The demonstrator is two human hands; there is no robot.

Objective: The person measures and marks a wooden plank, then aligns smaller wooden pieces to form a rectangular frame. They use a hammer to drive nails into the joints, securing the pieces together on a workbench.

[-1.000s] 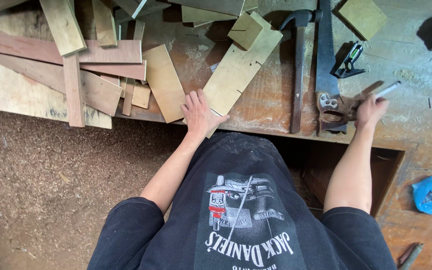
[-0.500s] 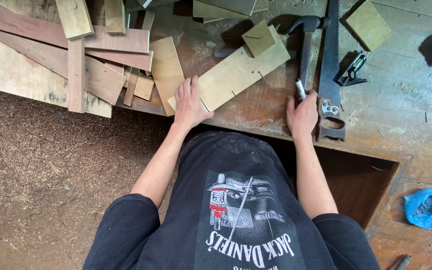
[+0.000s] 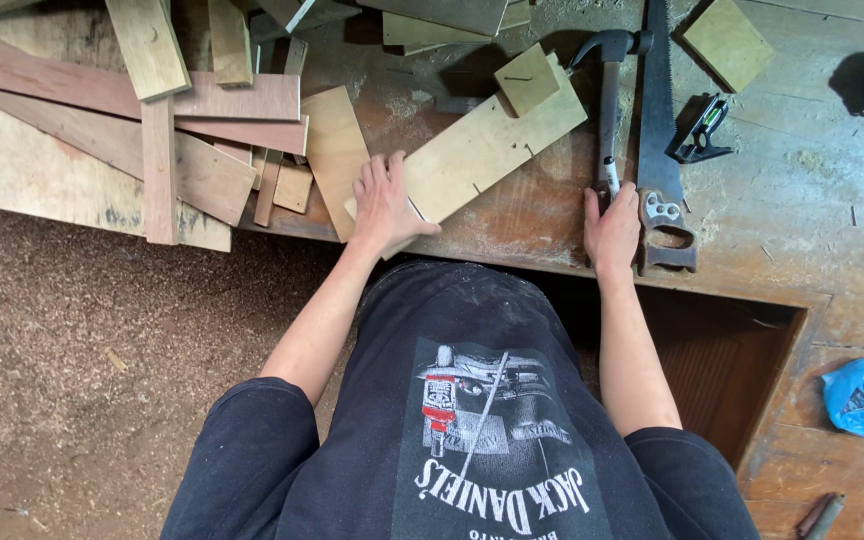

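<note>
The left hand lies flat, fingers spread, pressing down the near end of a long pale plywood strip that runs diagonally away from the front edge of the workbench. The right hand is closed around a marker pen, tip pointing away, resting on the bench just beside the handle of a hammer and the handle of a handsaw. The pen is apart from the strip, so no fresh line looks drawn yet; judging by this, marking and cutting remain. A small square offcut sits on the strip's far end, scrap boards crowd the left corner
</note>
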